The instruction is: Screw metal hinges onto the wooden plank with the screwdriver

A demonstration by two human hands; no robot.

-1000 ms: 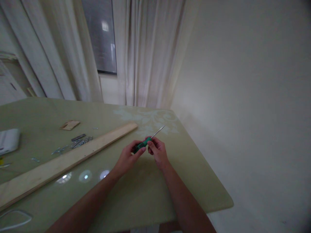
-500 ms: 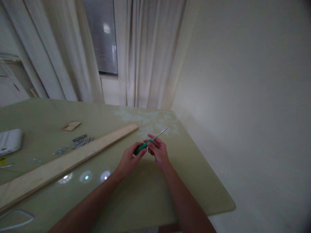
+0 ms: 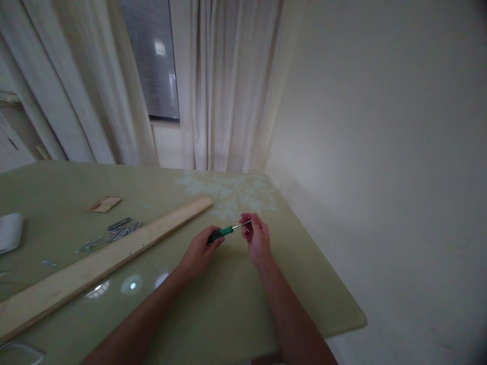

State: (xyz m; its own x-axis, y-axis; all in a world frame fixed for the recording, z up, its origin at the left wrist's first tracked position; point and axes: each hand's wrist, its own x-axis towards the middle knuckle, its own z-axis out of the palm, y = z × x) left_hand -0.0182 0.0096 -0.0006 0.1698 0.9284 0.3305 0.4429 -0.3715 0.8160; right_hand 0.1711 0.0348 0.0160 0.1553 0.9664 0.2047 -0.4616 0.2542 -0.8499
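A screwdriver [image 3: 224,232] with a green handle and a thin metal shaft is held above the table, its tip pointing right. My left hand [image 3: 201,248] is closed around the handle. My right hand [image 3: 259,242] has its fingers closed around the shaft near the tip, where the fingers hide part of the metal. Whether those fingers also pinch something small, I cannot tell. To the left of both hands lies a long wooden board [image 3: 152,234] with small dark holes along its near part.
Beyond the board lie several metal hardware pieces [image 3: 124,229], loose screws [image 3: 89,246] and a small wooden piece [image 3: 105,204]. A white object [image 3: 10,230] stands at the left. The green table [image 3: 304,294] ends on the right near a pale wall [image 3: 380,152].
My right hand has slid along the screwdriver from the handle's front end to the shaft's tip. The screwdriver now lies flatter. The view has shifted slightly right.
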